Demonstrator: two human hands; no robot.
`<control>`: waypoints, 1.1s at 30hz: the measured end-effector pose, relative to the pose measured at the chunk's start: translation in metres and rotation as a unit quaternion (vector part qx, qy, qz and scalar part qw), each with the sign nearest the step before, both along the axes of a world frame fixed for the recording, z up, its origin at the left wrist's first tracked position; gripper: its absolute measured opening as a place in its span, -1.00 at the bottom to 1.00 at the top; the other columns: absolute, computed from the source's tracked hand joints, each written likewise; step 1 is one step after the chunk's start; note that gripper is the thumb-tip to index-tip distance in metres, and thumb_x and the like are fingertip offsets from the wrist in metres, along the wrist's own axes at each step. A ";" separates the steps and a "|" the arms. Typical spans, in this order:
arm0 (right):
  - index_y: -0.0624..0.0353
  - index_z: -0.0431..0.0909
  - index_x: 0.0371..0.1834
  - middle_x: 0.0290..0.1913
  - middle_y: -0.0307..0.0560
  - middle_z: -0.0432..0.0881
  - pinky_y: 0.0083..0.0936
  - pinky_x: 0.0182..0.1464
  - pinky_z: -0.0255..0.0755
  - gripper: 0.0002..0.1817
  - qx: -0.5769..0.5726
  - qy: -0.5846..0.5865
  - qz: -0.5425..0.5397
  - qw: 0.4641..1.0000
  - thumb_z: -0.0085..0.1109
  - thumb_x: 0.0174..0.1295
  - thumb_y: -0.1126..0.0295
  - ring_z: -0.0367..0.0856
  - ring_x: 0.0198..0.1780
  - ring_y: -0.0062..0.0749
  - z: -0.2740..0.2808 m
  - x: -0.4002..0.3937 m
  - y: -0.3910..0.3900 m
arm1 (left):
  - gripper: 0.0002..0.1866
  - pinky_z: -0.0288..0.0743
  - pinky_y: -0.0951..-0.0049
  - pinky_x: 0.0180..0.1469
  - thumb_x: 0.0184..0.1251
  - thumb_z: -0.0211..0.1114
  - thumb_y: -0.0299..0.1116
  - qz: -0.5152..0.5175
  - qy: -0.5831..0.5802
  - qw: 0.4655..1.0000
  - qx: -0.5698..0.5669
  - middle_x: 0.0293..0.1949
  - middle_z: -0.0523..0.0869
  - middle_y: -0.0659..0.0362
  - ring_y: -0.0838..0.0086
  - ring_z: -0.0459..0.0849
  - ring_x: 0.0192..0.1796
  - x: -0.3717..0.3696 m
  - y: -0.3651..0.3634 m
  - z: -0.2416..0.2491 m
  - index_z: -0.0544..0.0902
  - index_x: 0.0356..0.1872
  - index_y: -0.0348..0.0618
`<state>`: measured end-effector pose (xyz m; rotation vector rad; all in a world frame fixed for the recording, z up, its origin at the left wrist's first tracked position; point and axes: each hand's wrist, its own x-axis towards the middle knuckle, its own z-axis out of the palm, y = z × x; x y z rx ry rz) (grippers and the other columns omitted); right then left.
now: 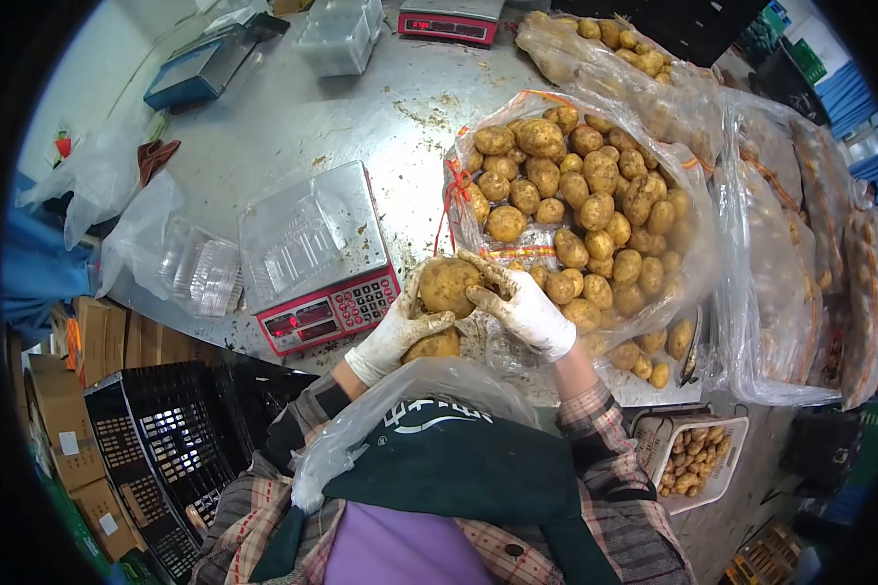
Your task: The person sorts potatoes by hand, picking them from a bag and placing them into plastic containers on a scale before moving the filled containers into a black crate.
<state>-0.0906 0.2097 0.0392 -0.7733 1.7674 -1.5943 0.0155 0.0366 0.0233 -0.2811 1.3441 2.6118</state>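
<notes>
A large potato point(447, 285) is held between both hands, which wear soiled white gloves. My left hand point(396, 333) curls around its left and lower side. My right hand point(529, 314) grips it from the right, thumb and fingertips pressed on its skin. Another potato point(433, 345) lies just below, close to my body and partly covered by the left hand. Right of the hands, an open clear plastic bag point(698, 263) is full of loose potatoes point(598, 211). To the left stands a red digital scale point(283, 330) carrying a clear plastic tray point(307, 244).
Stacked clear trays point(201, 268) sit left of the scale. A second scale point(449, 21) and clear containers point(338, 37) stand at the back. More bagged potatoes point(771, 253) line the right side. Below the table are a white basket of potatoes point(739, 458) and black crates point(156, 439).
</notes>
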 end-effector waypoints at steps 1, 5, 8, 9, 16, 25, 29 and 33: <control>0.25 0.28 0.36 0.04 -0.02 0.60 -0.57 0.11 0.38 -0.44 0.016 0.007 0.005 1.000 0.07 0.26 0.44 0.50 0.01 -0.55 0.003 0.001 0.001 | -0.13 0.62 0.29 0.01 0.17 0.38 -0.43 0.005 0.012 1.000 -0.021 0.27 0.37 0.06 0.28 0.56 0.12 0.000 -0.001 -0.005 0.04 0.44 -0.01; 0.25 0.28 0.36 0.02 -0.01 0.61 -0.59 0.10 0.39 -0.45 0.062 0.046 0.003 0.997 -0.02 0.25 0.49 0.51 -0.02 -0.59 -0.003 0.001 0.002 | -0.12 0.58 0.26 0.07 0.15 0.39 -0.44 0.002 0.024 0.999 -0.039 0.30 0.34 0.06 0.28 0.50 0.19 -0.001 -0.006 -0.007 0.04 0.44 -0.03; 0.26 0.30 0.35 0.00 -0.04 0.62 -0.59 0.09 0.41 -0.48 0.013 0.048 -0.022 0.999 -0.06 0.28 0.48 0.51 -0.03 -0.59 -0.003 0.001 0.004 | -0.10 0.39 0.35 0.25 0.10 0.38 -0.56 0.011 0.002 1.000 -0.002 0.31 0.33 0.08 0.36 0.40 0.29 -0.001 -0.006 0.012 0.04 0.44 -0.08; 0.27 0.30 0.35 0.02 -0.04 0.61 -0.58 0.08 0.42 -0.48 -0.023 -0.010 -0.028 0.999 -0.04 0.28 0.47 0.52 -0.02 -0.58 -0.006 0.002 0.004 | -0.09 0.31 0.39 0.33 0.08 0.38 -0.61 0.020 -0.005 1.000 0.010 0.31 0.32 0.10 0.40 0.35 0.33 -0.002 -0.004 0.017 0.05 0.44 -0.10; 0.29 0.26 0.36 0.18 -0.02 0.51 -0.50 0.14 0.44 -0.35 -0.062 -0.103 -0.061 0.991 0.25 0.18 0.48 0.52 0.11 -0.45 0.004 0.014 -0.008 | 0.04 0.42 0.31 0.25 0.03 0.44 -0.58 0.057 0.073 0.962 -0.258 0.33 0.26 0.04 0.31 0.40 0.28 -0.002 -0.004 0.020 -0.07 0.48 -0.05; 0.30 0.25 0.36 0.23 0.04 0.47 -0.46 0.21 0.40 -0.29 -0.089 -0.121 -0.062 0.987 0.32 0.11 0.51 0.48 0.19 -0.39 -0.003 0.017 -0.015 | -0.12 0.46 0.42 0.18 0.11 0.43 -0.50 0.058 0.075 0.945 -0.312 0.23 0.43 0.00 0.42 0.48 0.21 -0.006 -0.010 0.012 0.10 0.43 -0.15; 0.32 0.24 0.36 0.20 0.13 0.49 -0.43 0.21 0.38 -0.29 -0.001 -0.004 -0.069 0.998 0.31 0.14 0.39 0.51 0.17 -0.30 -0.007 0.018 -0.022 | -0.20 0.51 0.38 0.11 0.04 0.47 -0.42 0.092 0.066 0.891 -0.441 0.13 0.55 0.01 0.32 0.61 0.10 -0.002 0.004 0.009 0.29 0.36 -0.06; 0.35 0.28 0.32 0.10 0.25 0.55 -0.37 0.18 0.38 -0.32 0.063 0.062 -0.034 0.996 0.26 0.18 0.24 0.55 0.13 -0.18 0.004 0.014 -0.015 | -0.22 0.45 0.41 0.17 0.04 0.44 -0.49 0.046 0.049 0.840 -0.538 0.18 0.52 0.05 0.36 0.55 0.16 0.000 0.003 0.018 0.30 0.35 -0.10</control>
